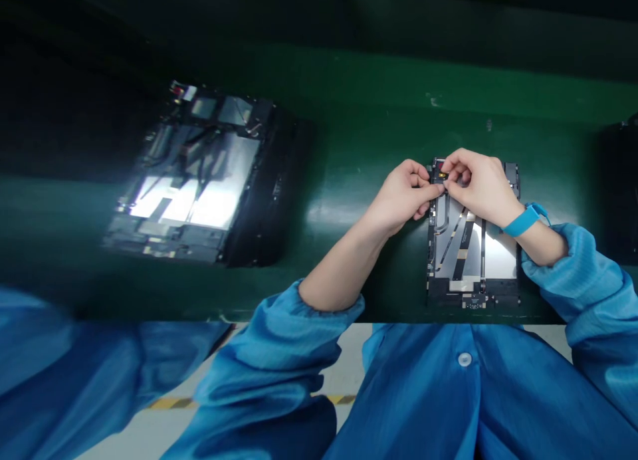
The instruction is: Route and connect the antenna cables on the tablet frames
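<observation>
An opened tablet-like device, with its shiny metal plate, dark flex cables and small circuit boards exposed, lies flat on the green work surface. My left hand is at its upper left edge, fingers curled, thumb reaching over the frame. Right beside it, my right hand bends over the top left corner with thumb and forefinger close together. The two thumbs nearly meet there, next to a small yellow and red part. Whatever sits between the fingertips is too small or hidden to make out. A blue band circles my right wrist.
A stack of similar opened devices stands to the left on the green work surface, blurred. Another dark stack is cut off at the right edge. A co-worker's blue sleeve or coat shows at lower left.
</observation>
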{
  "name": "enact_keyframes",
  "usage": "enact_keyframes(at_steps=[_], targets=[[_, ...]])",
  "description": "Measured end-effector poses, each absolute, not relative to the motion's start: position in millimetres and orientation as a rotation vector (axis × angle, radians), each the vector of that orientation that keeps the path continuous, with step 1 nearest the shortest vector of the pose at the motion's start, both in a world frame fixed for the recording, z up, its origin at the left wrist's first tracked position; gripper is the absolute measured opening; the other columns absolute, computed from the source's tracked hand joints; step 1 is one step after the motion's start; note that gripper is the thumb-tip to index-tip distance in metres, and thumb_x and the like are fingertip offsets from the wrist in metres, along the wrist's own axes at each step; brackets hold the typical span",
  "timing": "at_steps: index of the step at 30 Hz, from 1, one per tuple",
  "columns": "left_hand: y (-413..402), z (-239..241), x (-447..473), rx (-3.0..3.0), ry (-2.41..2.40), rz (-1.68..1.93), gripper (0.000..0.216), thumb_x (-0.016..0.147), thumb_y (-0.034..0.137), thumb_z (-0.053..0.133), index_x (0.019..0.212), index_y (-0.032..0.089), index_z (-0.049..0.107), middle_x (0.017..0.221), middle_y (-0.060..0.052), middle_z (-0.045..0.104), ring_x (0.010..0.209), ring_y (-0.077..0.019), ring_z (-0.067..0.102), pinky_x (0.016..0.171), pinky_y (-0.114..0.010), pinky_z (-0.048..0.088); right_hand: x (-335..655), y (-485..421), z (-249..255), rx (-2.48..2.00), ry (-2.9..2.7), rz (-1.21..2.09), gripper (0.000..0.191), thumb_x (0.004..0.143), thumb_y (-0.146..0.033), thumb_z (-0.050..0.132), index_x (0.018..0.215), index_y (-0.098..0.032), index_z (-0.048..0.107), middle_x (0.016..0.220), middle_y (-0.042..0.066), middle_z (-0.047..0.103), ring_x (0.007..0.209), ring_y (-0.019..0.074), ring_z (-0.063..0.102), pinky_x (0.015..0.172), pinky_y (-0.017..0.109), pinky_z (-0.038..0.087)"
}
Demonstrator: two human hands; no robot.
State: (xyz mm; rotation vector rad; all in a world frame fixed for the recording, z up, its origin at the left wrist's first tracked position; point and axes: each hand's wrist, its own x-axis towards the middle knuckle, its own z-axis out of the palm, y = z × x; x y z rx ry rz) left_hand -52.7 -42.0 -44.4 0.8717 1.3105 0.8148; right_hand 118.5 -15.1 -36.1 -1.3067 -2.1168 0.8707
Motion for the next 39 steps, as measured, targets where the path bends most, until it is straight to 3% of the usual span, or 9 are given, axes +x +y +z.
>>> enact_keyframes(at_steps=[7,10,13,16,25,34,39], targets=[[-43.4,-41.3,-34.6,0.823,1.477,0.900,0.040,0.078,-0.001,0.070,0.088,0.024,0.041,0.056,0.014,0.045,0.039,-0.0041,0.039,0.041,-0.018,0.026,155.1,-44.9,-36.2,-1.314,-1.948,0.396,0.025,0.084,-0.018,0.062,0.108,-0.024,0.067,0.117,0.009,0.066,0.112,0.0289,0.063,0.099,0.047,0.053],[-46.6,-37.7,-37.9,0.801,1.443,0.843,0.035,0.084,0.002,0.067,0.091,0.024,0.042,0.058,0.013,0.045,0.039,-0.0047,0.039,0.040,-0.019,0.027,177.6,-69.3,-41.7,-1.426,-1.851,0.365,0.034,0.083,-0.023,0.066,0.116,-0.026,0.063,0.125,0.010,0.063,0.119,0.0308,0.061,0.099,0.051,0.054],[-54.8,-34.7,-46.9,0.806,1.352,0.770,0.033,0.084,0.000,0.062,0.097,0.023,0.044,0.062,0.013,0.050,0.037,-0.0050,0.041,0.037,-0.021,0.028,194.1,-88.8,-49.3,-1.512,-1.755,0.443,0.042,0.083,-0.027,0.068,0.124,-0.027,0.060,0.132,0.010,0.061,0.121,0.0296,0.061,0.094,0.048,0.057],[-64.2,-34.9,-53.1,0.847,1.305,0.759,0.047,0.071,-0.008,0.060,0.104,0.023,0.046,0.068,0.014,0.053,0.037,-0.0042,0.045,0.035,-0.020,0.031,200.6,-98.9,-53.6,-1.553,-1.679,0.578,0.045,0.084,-0.029,0.070,0.127,-0.027,0.058,0.134,0.010,0.061,0.115,0.0260,0.063,0.093,0.046,0.059],[-67.4,-34.5,-49.9,0.861,1.336,0.745,0.056,0.061,-0.011,0.056,0.104,0.023,0.046,0.070,0.016,0.050,0.035,-0.0035,0.043,0.033,-0.020,0.034,198.7,-102.1,-56.6,-1.548,-1.651,0.673,0.045,0.085,-0.026,0.070,0.128,-0.027,0.058,0.134,0.010,0.061,0.117,0.0252,0.062,0.097,0.046,0.057],[-65.2,-36.0,-61.7,0.886,1.225,0.724,0.052,0.066,-0.006,0.061,0.106,0.023,0.045,0.070,0.014,0.056,0.039,-0.0047,0.050,0.040,-0.021,0.042,202.3,-112.8,-58.1,-1.517,-1.668,0.737,0.046,0.088,-0.027,0.070,0.131,-0.027,0.056,0.140,0.011,0.058,0.127,0.0263,0.061,0.107,0.049,0.056],[-65.3,-35.9,-56.8,0.890,1.260,0.732,0.055,0.062,-0.008,0.059,0.105,0.024,0.044,0.068,0.015,0.054,0.037,-0.0050,0.047,0.039,-0.022,0.039,203.6,-114.3,-59.0,-1.513,-1.686,0.742,0.046,0.089,-0.028,0.069,0.132,-0.026,0.056,0.140,0.012,0.058,0.128,0.0269,0.061,0.110,0.051,0.054]])
